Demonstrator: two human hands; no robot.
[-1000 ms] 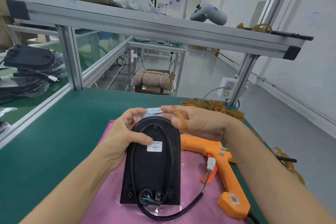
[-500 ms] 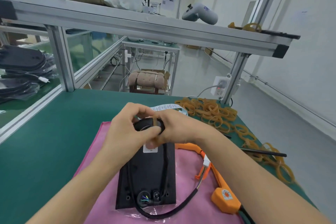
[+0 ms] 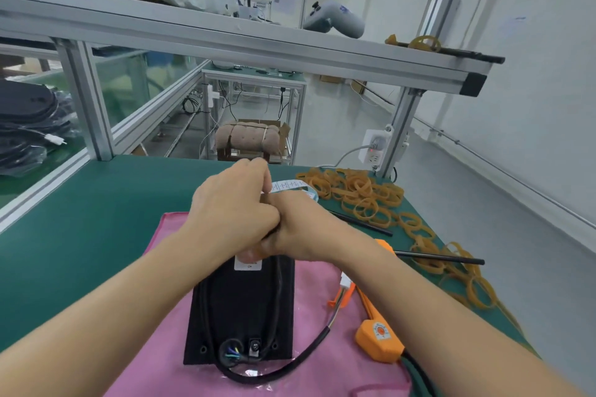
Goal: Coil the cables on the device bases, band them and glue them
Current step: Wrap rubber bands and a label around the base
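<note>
- Your left hand and right hand are clasped over the device base at its 12 o'clock end, presumably pinning the cable loop there for banding.
- Fingers curled together; what they pinch is hidden.
- The base lies on the pink cloth, likely against scuffing.
- Rubber bands at 2 o'clock and the glue gun at 4 o'clock sit within reach.

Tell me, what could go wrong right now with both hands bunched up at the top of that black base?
1. The left hand and right hand cover the far end of the device base, so whatever they grip there is hidden; a stretched band could slip and snap off.
2. The cable loops loose off the near edge, with its white connector free; it might uncoil or snag.
3. The orange glue gun lies close under the right forearm, which might brush it.
</note>
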